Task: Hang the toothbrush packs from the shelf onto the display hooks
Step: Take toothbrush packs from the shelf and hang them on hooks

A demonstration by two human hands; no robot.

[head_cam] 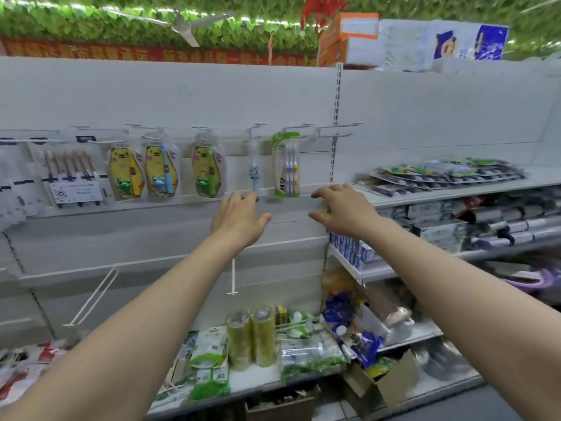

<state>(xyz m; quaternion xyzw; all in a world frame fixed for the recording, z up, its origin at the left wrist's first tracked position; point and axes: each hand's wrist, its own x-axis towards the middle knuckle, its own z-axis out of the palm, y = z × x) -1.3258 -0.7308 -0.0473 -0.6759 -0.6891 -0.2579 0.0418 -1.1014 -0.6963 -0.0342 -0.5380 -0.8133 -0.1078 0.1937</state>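
Both hands (291, 212) empty, below hung toothbrush packs (287, 165)

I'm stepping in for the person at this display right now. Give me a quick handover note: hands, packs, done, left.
Left hand: open, empty, raised just below the small blue toothbrush pack.
Right hand: open, empty, just below and right of the green three-brush pack.
Done: both those packs hang on hooks, along with three yellow bear packs and others further left.
Left: the end hook on the right is bare; a pile of toothbrush packs lies on the right-hand shelf, waiting to be hung.
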